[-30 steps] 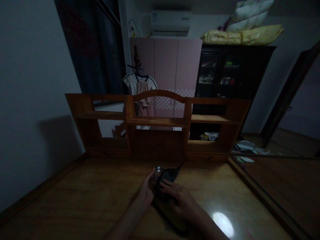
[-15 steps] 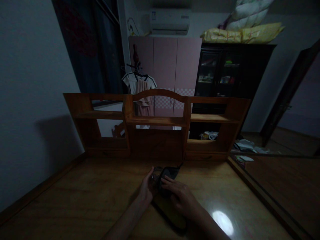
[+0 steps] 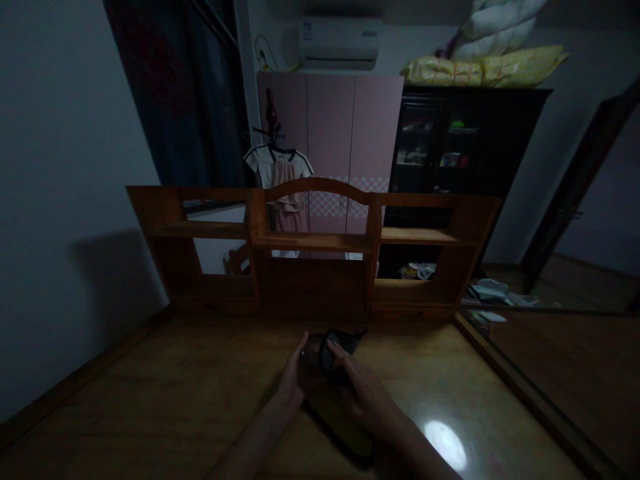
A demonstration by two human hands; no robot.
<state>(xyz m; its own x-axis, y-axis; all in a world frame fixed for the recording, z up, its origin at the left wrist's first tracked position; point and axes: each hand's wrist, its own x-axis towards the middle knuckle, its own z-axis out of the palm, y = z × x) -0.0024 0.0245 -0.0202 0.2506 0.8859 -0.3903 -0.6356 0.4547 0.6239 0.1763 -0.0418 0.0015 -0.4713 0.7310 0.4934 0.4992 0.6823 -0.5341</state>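
- Nearest, between the forearms: an olive panel (image 3: 337, 417), long, flat, dull yellow-green, rimmed in black, its lower end rounded. It slanted down towards the right forearm on the wooden tabletop (image 3: 200, 387).
- Right hand (image 3: 367, 393): laid over a dark pouch-like item (image 3: 327, 363), fingers bent, one stretched along its face. Whether they pinched it could not be told.
- Left hand (image 3: 291, 380): cupped at the left side, thumb up, beside a glossy piece (image 3: 311, 353); how firmly it gripped was unclear in the dim light.
- The pouch-like item sat between both hands, above the panel: near-black, greyer on its upper face, with a thick curved edge and a thin dark tip jutting up and right. Any join with the panel was hidden.
- Glossy piece: brownish, perhaps see-through, a small glint at its left; outline blurred.
- Beyond the hands: a wooden shelf unit (image 3: 313, 245), arched in the middle.
- Farther off: hanging clothes (image 3: 287, 172), then a pink wardrobe (image 3: 330, 127) and a dark cabinet (image 3: 500, 133).
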